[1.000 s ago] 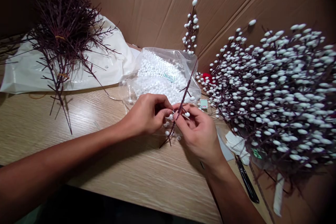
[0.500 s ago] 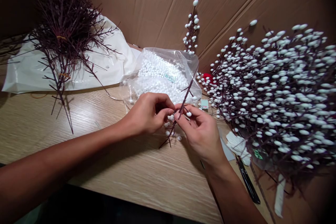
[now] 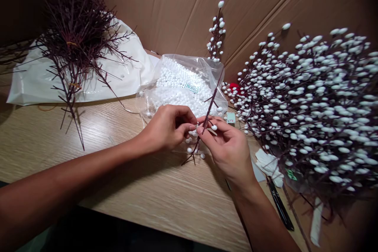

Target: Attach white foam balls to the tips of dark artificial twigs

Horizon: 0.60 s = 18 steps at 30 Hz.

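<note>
My right hand [image 3: 227, 141] pinches a dark brown artificial twig [image 3: 210, 106] between thumb and fingers. The twig stands slanted, its top leaning right, and carries a few white berries [image 3: 214, 127] on its side shoots. My left hand [image 3: 171, 126] is closed in a pinch at the twig's side, its fingertips almost meeting those of the right. A small white bead seems to show between the fingertips, mostly hidden. Just behind both hands lies a clear plastic bag [image 3: 177, 86] full of white foam berries, with some loose ones near its mouth.
Bare dark twigs [image 3: 73, 27] lie bundled on a white plastic bag [image 3: 38, 86] at the left. A large heap of berry-covered branches [image 3: 310, 106] fills the right. A black-handled cutter [image 3: 280, 204] and crumpled white tissue [image 3: 268, 165] lie before it. Cardboard [image 3: 177, 8] stands behind.
The whole view has shifted slightly. Both hands stay together at the twig, with the left fingertips moving only a little.
</note>
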Available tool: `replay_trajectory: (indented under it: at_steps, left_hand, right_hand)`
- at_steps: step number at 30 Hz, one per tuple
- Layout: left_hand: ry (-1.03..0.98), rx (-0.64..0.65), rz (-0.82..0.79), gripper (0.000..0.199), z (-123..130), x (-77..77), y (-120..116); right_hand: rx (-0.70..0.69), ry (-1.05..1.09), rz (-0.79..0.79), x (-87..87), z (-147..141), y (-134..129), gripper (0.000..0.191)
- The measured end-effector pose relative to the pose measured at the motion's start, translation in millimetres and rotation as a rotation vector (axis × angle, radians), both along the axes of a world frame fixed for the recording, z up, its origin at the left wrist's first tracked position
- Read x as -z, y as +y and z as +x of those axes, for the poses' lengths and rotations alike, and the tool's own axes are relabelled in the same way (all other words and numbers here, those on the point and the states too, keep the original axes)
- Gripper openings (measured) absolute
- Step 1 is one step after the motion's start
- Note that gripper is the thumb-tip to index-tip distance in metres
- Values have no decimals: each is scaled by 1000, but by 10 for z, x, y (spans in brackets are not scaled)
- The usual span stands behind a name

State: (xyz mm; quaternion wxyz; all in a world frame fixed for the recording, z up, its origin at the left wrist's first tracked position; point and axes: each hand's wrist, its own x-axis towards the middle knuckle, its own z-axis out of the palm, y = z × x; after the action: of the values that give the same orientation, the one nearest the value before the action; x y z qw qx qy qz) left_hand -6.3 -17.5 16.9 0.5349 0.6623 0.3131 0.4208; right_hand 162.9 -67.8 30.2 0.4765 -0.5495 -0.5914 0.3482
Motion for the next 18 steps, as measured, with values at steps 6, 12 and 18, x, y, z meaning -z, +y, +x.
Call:
replay_trajectory:
  at_steps: [6, 12, 18]
  left_hand:
    - [4, 1, -12, 5, -6, 17, 2]
    - [25, -5, -20, 6, 5, 26, 4]
    - [39, -9, -13, 5, 0, 25, 2]
  right_hand:
    - [-7, -47, 11, -4, 10, 2, 12]
    - [25, -48, 24, 12, -3, 11, 12]
    - [23, -64, 28, 12, 13, -5, 9]
